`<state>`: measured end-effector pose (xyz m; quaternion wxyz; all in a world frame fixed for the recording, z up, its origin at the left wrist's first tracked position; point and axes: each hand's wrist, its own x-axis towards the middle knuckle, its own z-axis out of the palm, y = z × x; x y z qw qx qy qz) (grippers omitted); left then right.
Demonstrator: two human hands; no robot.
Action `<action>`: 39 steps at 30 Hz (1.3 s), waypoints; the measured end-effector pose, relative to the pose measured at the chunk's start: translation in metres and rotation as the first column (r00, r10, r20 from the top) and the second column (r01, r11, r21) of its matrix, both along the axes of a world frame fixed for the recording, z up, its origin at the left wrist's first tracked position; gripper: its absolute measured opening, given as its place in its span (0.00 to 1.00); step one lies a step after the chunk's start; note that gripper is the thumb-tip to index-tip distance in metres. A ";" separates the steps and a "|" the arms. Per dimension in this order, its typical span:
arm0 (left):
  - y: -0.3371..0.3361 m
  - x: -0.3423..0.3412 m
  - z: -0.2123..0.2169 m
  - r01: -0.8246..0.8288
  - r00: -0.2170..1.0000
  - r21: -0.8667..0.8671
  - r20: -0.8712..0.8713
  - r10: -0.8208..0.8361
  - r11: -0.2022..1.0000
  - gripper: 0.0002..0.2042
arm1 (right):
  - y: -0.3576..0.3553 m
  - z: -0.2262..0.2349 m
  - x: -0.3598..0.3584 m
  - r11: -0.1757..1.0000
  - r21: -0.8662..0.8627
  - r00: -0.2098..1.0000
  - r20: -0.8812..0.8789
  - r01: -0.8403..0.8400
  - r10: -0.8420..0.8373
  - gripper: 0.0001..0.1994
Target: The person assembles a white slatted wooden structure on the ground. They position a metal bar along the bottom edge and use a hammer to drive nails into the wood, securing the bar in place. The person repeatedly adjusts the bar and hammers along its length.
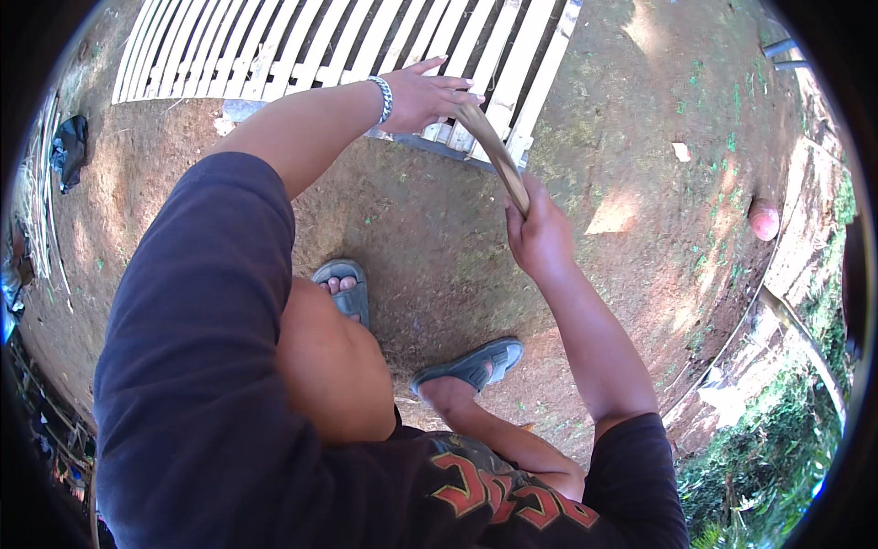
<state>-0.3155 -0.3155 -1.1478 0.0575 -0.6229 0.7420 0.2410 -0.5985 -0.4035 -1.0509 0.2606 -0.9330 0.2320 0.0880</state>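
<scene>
My right hand (pixel 541 231) is closed around the near end of a curved, flat brown strip (pixel 497 154); its exact kind and material I cannot make out. From that fist the strip slants up and to the left. At its far end is my left hand (pixel 428 99), fingers stretched out and apart, the fingertips at or against the strip. A chain bracelet circles the left wrist. Just beyond both hands, a pale slatted wooden rack (pixel 357 46) lies low over the ground, and the strip's upper part overlaps its near right corner.
Bare brown soil (pixel 640 302) spreads around my sandalled feet. A round reddish object (pixel 763 220) sits on the right. Dark plastic (pixel 69 151) lies at the far left beside thin sticks. Green plants (pixel 768 467) and a pole (pixel 805 343) border the lower right.
</scene>
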 end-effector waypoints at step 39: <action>0.004 0.005 -0.002 0.020 1.000 -0.040 -0.007 -0.020 0.999 0.25 | 0.026 -0.014 -0.013 0.970 0.038 0.948 0.205 0.241 -0.243 0.14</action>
